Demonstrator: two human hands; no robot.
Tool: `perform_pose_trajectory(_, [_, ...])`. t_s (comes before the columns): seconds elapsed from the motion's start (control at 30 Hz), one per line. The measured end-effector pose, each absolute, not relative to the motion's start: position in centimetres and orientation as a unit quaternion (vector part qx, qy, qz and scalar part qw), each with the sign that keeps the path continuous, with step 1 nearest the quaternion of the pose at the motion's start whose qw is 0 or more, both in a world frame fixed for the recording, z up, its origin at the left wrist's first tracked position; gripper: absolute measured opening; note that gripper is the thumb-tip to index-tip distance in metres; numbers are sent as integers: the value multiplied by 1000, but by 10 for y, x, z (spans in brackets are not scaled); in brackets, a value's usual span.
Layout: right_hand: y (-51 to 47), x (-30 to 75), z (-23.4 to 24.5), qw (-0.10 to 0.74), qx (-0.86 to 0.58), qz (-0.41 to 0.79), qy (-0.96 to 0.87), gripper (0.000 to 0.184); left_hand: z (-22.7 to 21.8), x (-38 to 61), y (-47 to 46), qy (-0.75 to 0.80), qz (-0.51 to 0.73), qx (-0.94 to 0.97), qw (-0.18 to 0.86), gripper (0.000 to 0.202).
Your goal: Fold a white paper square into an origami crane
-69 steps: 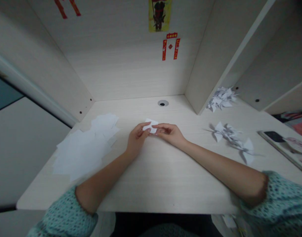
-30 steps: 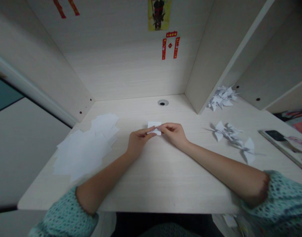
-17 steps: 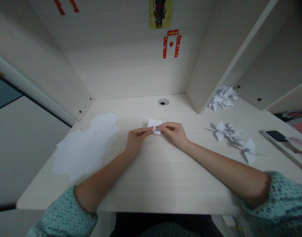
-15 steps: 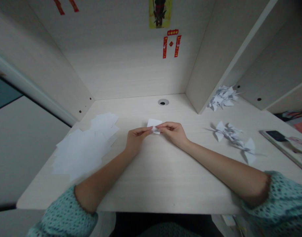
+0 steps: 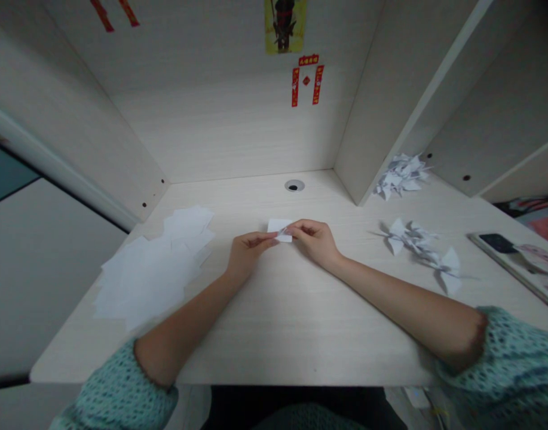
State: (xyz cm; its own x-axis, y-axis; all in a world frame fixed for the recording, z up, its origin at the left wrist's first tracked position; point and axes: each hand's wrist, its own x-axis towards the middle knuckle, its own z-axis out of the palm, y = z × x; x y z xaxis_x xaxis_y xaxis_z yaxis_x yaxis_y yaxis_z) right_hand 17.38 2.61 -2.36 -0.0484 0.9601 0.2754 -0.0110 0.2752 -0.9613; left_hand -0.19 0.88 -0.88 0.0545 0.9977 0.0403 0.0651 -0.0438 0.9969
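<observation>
A small white piece of paper (image 5: 277,226) is held near the middle of the desk, with a raised fold between the fingertips. My left hand (image 5: 250,251) pinches its left side between thumb and fingers. From the right, my right hand (image 5: 316,240) grips the same paper in a closed pinch. The fingers cover part of the fold, so its exact shape is hidden. To the left lies a spread pile of flat white paper sheets (image 5: 152,269).
Folded white paper pieces (image 5: 419,245) lie to the right, with a further heap of folded paper (image 5: 401,175) behind the upright divider (image 5: 367,143). A phone (image 5: 498,243) rests on a flat case at far right. A round cable hole (image 5: 294,186) is at the back.
The fingers have shifted slightly on the paper, and the fold between them now stands up more narrowly. Both hands keep their pinch. The view has tilted a little.
</observation>
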Motion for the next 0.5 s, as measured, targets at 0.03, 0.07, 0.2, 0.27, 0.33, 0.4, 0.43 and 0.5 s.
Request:
perform_pose_trajectory(0.03, [26, 174, -24, 554, -413, 438, -575, 17, -9, -2, 9, 492, 478, 541, 487, 25])
perform_pose_trajectory(0.07, [25, 174, -24, 554, -415, 437, -574, 17, -9, -2, 9, 492, 477, 542, 486, 26])
perform_pose_trajectory(0.2, [23, 173, -20, 555, -420, 437, -570, 17, -7, -1, 7, 498, 480, 545, 474, 25])
perform_pose_trajectory(0.27, [21, 171, -18, 560, -424, 440, -560, 19, -6, 0, 5, 495, 487, 543, 472, 26])
perform_pose_trajectory(0.33, [19, 170, -15, 564, -427, 448, -546, 20, -4, 1, 3, 492, 495, 539, 472, 26])
perform_pose_trajectory(0.4, [18, 169, -14, 566, -425, 460, -537, 21, -3, 2, 3, 493, 500, 533, 472, 25])
perform_pose_trajectory(0.43, [17, 169, -13, 566, -424, 463, -535, 22, -3, 2, 3, 494, 501, 531, 472, 25])
perform_pose_trajectory(0.5, [16, 168, -13, 565, -422, 462, -537, 24, -3, 2, 3, 493, 503, 531, 471, 26])
